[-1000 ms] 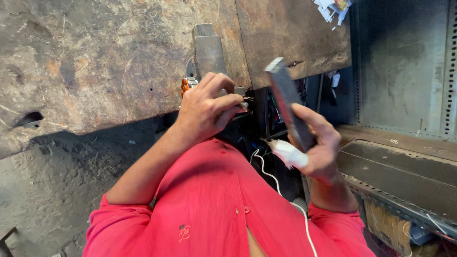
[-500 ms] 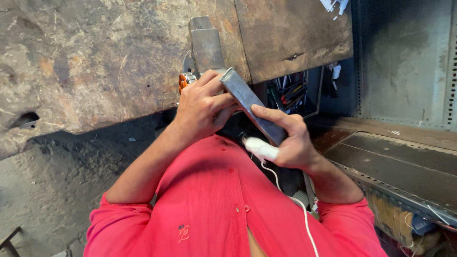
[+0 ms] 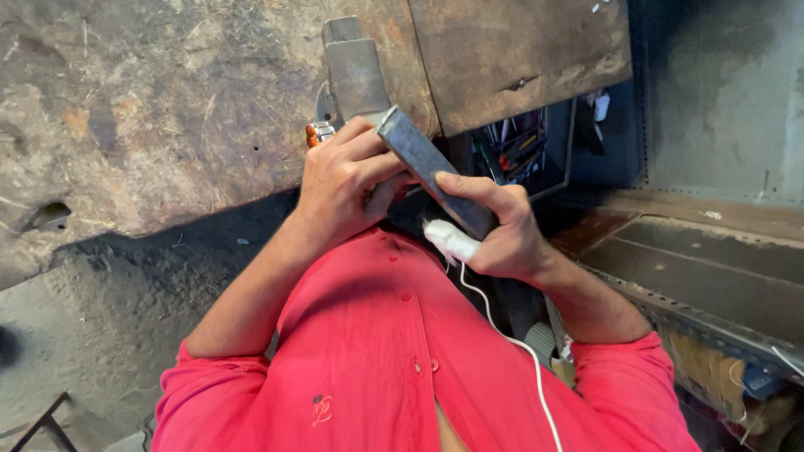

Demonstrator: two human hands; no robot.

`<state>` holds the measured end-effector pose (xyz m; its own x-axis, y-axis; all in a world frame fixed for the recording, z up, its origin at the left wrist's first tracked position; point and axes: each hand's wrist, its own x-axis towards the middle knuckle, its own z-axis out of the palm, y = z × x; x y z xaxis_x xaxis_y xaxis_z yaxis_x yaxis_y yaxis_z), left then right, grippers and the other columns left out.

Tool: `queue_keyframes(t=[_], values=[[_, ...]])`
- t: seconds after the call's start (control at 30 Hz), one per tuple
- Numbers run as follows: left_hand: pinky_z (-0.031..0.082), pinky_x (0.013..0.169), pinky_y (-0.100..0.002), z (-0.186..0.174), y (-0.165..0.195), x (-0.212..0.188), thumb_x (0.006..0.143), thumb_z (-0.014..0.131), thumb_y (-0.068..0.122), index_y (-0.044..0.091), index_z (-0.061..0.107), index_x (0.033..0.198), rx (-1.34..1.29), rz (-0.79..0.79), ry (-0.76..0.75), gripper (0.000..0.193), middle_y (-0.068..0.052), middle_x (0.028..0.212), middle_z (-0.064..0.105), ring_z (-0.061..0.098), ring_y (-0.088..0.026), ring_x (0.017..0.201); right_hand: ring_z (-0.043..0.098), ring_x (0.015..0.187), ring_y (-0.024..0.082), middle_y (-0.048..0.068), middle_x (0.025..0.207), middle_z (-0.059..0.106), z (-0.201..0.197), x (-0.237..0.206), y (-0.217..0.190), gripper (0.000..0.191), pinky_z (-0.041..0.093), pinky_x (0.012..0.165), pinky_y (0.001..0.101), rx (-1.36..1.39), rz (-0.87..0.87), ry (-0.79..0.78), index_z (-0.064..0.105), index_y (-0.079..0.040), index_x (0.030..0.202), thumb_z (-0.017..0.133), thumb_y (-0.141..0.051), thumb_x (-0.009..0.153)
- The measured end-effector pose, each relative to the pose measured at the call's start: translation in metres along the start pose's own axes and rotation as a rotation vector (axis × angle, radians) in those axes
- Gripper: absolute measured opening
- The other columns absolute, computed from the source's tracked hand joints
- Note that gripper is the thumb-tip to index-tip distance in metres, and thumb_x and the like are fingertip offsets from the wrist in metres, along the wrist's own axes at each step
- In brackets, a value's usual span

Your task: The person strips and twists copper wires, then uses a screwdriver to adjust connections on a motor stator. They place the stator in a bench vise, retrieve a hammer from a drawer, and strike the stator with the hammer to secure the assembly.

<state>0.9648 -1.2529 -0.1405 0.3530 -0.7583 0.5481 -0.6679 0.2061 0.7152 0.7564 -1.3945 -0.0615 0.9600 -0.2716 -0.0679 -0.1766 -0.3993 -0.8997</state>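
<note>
The flat grey metal bar (image 3: 435, 172) sits tilted between your two hands, in front of your chest and just off the edge of the counter (image 3: 167, 109). Your right hand (image 3: 498, 234) is wrapped around the bar's lower end, thumb lying along its face, and a white bandage (image 3: 450, 240) covers one finger of that hand. Your left hand (image 3: 347, 188) is curled at the bar's upper end, fingers touching its side and top corner. Just beyond that corner a grey metal block (image 3: 356, 71) stands on the counter's rusty, scratched plate, with a small orange-handled tool (image 3: 318, 132) beside it, partly hidden by your left fingers. A white cable (image 3: 502, 335) runs down over your red shirt (image 3: 377, 360). Past your right hand a dark compartment (image 3: 515, 146) holds coloured tools, and a metal tray (image 3: 703, 268) lies to the right
</note>
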Motion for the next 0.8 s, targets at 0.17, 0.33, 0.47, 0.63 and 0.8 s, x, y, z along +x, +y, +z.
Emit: queue_keyframes(t=[0.17,0.33,0.47,0.63,0.8], values=[[0.054,0.079,-0.039,0.0,0.0,0.002,0.082,0.079,0.009,0.01,0.074,0.101,-0.005,-0.068,-0.025,0.02,-0.003,0.095,0.067,0.065,-0.026,0.095,0.067,0.078,0.014,0.016,0.108,0.072,-0.005,0.006,0.005,0.062,0.055,0.068,0.029,-0.047,-0.207,0.142,0.056,-0.008,0.135,0.086,-0.004,0.081],[0.054,0.079,-0.038,-0.002,0.0,0.003,0.082,0.078,0.01,0.012,0.072,0.1,-0.02,-0.04,0.007,0.019,-0.003,0.094,0.066,0.065,-0.025,0.095,0.07,0.073,0.011,0.011,0.089,0.075,-0.005,0.004,0.027,0.061,0.055,0.066,0.0259,-0.022,0.121,0.017,0.061,-0.006,0.137,0.087,0.004,0.083],[0.053,0.078,-0.039,-0.002,0.002,0.003,0.078,0.076,0.009,0.011,0.073,0.1,-0.007,-0.044,-0.036,0.023,-0.003,0.093,0.066,0.065,-0.025,0.094,0.062,0.084,0.013,0.013,0.101,0.068,0.001,-0.006,0.037,0.06,0.052,0.071,0.0278,0.113,0.049,0.054,0.055,-0.004,0.139,0.086,0.004,0.088],[0.053,0.077,-0.04,-0.002,0.002,0.007,0.079,0.077,0.011,0.011,0.073,0.1,0.039,-0.045,-0.039,0.021,-0.003,0.092,0.066,0.065,-0.026,0.095,0.062,0.06,0.007,0.005,0.083,0.067,-0.014,-0.009,0.026,0.059,0.05,0.051,0.023,0.031,-0.163,0.15,0.055,-0.007,0.136,0.087,0.002,0.088],[0.055,0.085,-0.039,0.0,0.004,0.008,0.08,0.075,0.01,0.013,0.072,0.103,-0.016,-0.006,-0.007,0.024,-0.003,0.105,0.07,0.065,-0.026,0.104,0.058,0.058,0.007,0.004,0.07,0.066,-0.011,0.005,0.014,0.054,0.046,0.053,0.026,-0.137,-0.081,0.01,0.065,-0.003,0.131,0.09,-0.001,0.084]])
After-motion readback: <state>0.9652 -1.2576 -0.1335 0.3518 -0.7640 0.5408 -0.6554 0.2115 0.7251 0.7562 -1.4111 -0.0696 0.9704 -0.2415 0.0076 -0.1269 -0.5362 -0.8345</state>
